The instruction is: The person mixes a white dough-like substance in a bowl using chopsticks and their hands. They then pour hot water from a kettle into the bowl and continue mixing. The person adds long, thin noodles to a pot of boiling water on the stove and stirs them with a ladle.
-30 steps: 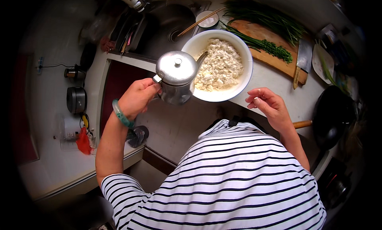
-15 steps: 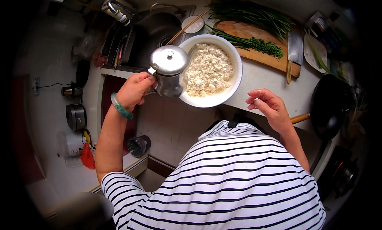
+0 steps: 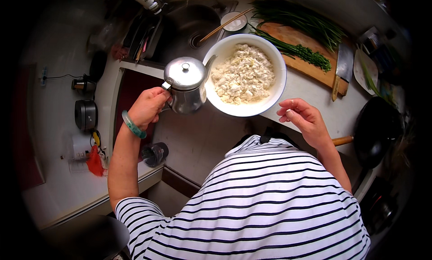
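Left hand [image 3: 147, 108] clenched round the handle of a lidded steel pot [image 3: 185, 84], held at the left rim of a white bowl [image 3: 246, 74], spout resting against that rim; green bangle [image 3: 133, 124] on the wrist. Right hand [image 3: 300, 118] released, fingers loosely curled, grasping nothing, hovering just near-right of the bowl over the pale countertop [image 3: 315, 91]. Sink [image 3: 189, 28] far left. Black wok [image 3: 375, 132] with wooden handle at right. Bowl holds crumbled white mash, possibly tofu. Wooden cutting board [image 3: 306, 62] far right of the bowl, carrying green chives [image 3: 299, 28]; cleaver [image 3: 344, 66] at its right end. Small saucer with chopsticks [image 3: 227, 24] laid across, beside the sink.
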Available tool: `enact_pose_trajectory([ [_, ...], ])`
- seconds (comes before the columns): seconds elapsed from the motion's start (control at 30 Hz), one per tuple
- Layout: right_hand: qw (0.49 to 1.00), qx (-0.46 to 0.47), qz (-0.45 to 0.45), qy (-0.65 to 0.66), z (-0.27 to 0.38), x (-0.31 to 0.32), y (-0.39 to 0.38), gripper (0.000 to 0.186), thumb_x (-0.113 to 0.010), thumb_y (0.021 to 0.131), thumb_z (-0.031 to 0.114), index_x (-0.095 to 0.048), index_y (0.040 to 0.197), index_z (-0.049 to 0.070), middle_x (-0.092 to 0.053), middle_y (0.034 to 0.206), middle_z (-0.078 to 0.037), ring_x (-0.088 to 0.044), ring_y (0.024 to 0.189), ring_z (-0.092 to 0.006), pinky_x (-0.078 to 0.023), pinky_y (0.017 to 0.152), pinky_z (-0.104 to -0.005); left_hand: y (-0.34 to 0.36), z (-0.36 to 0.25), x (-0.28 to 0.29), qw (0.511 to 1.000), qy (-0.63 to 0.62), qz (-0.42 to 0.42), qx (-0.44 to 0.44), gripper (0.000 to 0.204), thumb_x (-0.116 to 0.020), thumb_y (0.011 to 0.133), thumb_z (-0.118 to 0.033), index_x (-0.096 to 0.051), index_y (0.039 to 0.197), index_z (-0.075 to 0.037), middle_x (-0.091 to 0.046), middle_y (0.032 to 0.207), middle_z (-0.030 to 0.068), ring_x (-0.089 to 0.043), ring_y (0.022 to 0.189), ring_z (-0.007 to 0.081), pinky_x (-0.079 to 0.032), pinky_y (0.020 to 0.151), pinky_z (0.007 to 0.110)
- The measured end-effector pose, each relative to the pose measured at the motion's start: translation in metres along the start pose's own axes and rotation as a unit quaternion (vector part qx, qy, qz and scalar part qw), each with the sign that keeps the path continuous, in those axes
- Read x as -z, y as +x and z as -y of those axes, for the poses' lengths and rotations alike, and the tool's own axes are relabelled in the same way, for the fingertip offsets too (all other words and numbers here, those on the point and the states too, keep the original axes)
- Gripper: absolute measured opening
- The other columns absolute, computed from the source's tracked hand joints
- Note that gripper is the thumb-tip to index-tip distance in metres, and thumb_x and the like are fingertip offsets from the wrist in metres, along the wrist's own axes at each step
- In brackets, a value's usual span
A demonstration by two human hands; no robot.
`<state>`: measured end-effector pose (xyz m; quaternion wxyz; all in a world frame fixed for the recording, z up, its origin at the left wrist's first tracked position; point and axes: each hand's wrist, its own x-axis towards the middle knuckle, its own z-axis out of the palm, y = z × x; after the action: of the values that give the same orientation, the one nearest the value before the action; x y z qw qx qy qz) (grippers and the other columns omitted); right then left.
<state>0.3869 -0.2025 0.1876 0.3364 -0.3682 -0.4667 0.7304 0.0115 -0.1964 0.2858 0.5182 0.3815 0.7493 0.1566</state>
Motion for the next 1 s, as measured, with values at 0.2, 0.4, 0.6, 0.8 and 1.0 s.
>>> enact_pose_trajectory([
  [0.2,1.0,-0.003,0.017,-0.006,-0.001,-0.006,0.001,0.023,-0.049,0.093,0.01,-0.054,0.113,-0.001,-0.059,0.098,-0.006,-0.057,0.093,-0.013,-0.048,0.083,-0.0284,-0.013,0.013,0.0,1.0,-0.01,-0.005,0.014,0.018,-0.052,0.09,-0.023,-0.058,0.08,-0.009,-0.036,0.056,-0.0093,-0.029,0.044,0.0013,-0.022,0.036,0.019],
  [0.4,1.0,0.007,0.015,-0.006,-0.005,-0.006,-0.002,0.023,-0.049,0.093,0.01,-0.054,0.113,-0.001,-0.059,0.098,-0.007,-0.058,0.092,-0.013,-0.048,0.083,-0.0284,-0.017,0.004,-0.011,1.0,-0.003,0.013,0.005,0.019,-0.053,0.09,-0.024,-0.058,0.079,-0.009,-0.037,0.055,-0.009,-0.028,0.042,0.0015,-0.021,0.036,0.019],
  [0.6,1.0,0.014,-0.002,-0.006,-0.004,0.001,-0.014,0.024,-0.049,0.093,0.01,-0.054,0.113,-0.001,-0.06,0.098,-0.007,-0.058,0.09,-0.0129,-0.048,0.083,-0.0277,-0.016,-0.012,-0.025,0.999,0.013,0.031,-0.009,0.02,-0.052,0.09,-0.024,-0.058,0.079,-0.008,-0.037,0.054,-0.0091,-0.029,0.042,0.0018,-0.023,0.036,0.02],
  [0.8,1.0,0.011,-0.024,0.001,-0.004,0.006,-0.022,0.023,-0.048,0.093,0.01,-0.054,0.113,0.0,-0.06,0.098,-0.007,-0.058,0.089,-0.0127,-0.048,0.083,-0.0274,-0.01,-0.02,-0.033,0.998,0.051,0.043,-0.013,0.019,-0.051,0.092,-0.024,-0.058,0.087,-0.007,-0.035,0.054,-0.0095,-0.026,0.043,0.0008,-0.021,0.037,0.018],
  [1.0,0.999,0.018,-0.032,-0.003,-0.006,0.009,-0.023,0.023,-0.049,0.093,0.01,-0.055,0.112,-0.001,-0.059,0.099,-0.007,-0.058,0.092,-0.0133,-0.048,0.083,-0.0275,-0.01,-0.02,-0.034,0.997,0.069,0.043,-0.015,0.019,-0.05,0.092,-0.024,-0.058,0.086,-0.007,-0.036,0.053,-0.0091,-0.027,0.043,0.0009,-0.022,0.037,0.018],
])
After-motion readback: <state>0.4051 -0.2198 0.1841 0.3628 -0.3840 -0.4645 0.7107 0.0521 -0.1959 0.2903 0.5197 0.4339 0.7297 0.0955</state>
